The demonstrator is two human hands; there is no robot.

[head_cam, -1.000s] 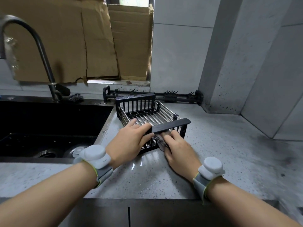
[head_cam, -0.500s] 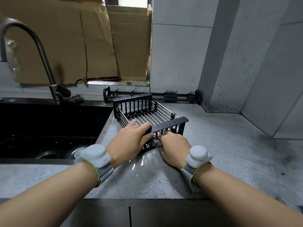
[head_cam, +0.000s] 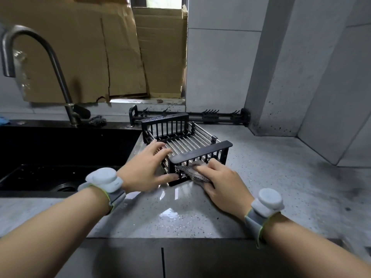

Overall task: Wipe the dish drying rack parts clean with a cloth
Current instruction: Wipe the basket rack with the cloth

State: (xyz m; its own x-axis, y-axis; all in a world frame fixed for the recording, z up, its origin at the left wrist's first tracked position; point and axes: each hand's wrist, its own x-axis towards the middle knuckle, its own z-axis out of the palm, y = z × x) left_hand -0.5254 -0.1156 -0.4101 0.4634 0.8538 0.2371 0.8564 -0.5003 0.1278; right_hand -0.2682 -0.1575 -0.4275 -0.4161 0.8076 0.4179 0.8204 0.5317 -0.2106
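A black dish drying rack (head_cam: 181, 135) with steel rods sits on the grey counter, right of the sink. My left hand (head_cam: 147, 167) holds the rack's near left corner, thumb at the base and fingers over the rods. My right hand (head_cam: 221, 180) presses a grey mesh cloth (head_cam: 191, 173) against the outside of the rack's near end panel, fingers curled on the cloth. A second long black rack part (head_cam: 210, 116) with hooks lies along the back wall.
A black sink (head_cam: 60, 155) with a curved tap (head_cam: 40, 63) is at the left. A dark scrubber (head_cam: 97, 121) lies behind the sink. Cardboard (head_cam: 90, 47) covers the window. The counter (head_cam: 271, 173) is wet near the rack.
My right hand has slid the cloth rightward along the near end panel. My left hand has shifted from the top rail to the rack's left corner.
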